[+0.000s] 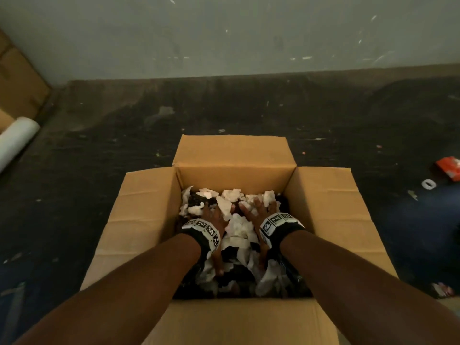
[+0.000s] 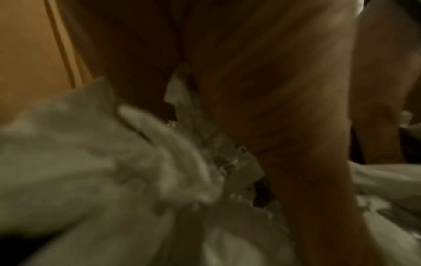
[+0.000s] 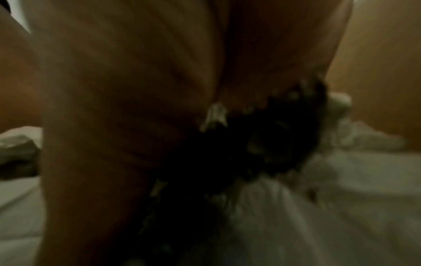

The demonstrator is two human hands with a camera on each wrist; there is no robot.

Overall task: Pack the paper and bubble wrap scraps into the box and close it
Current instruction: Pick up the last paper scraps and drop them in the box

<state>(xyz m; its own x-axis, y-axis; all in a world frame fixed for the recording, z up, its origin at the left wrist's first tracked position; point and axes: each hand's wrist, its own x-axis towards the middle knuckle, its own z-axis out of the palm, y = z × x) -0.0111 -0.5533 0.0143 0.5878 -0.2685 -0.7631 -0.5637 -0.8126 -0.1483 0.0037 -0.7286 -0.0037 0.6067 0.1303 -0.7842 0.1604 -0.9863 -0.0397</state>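
Note:
An open cardboard box (image 1: 234, 175) stands on the floor with all its flaps spread outward. It holds a heap of white paper scraps (image 1: 239, 227) mixed with dark and clear bubble wrap. Both hands are inside it, palms down. My left hand (image 1: 211, 214) presses on the heap left of centre with straight fingers. My right hand (image 1: 257, 207) lies beside it, fingers spread over the scraps. In the left wrist view the palm (image 2: 273, 90) rests on crumpled paper (image 2: 79, 162) and bubble wrap (image 2: 223, 162). The right wrist view is blurred: the palm (image 3: 136, 90) lies over a dark scrap (image 3: 262, 144) and white paper (image 3: 341, 198).
Dark, dirty floor surrounds the box, with a grey wall behind. A white roll (image 1: 15, 140) and brown cardboard (image 1: 17, 83) lie at the far left. A red packet (image 1: 449, 168) and a small white ring (image 1: 428, 183) lie to the right.

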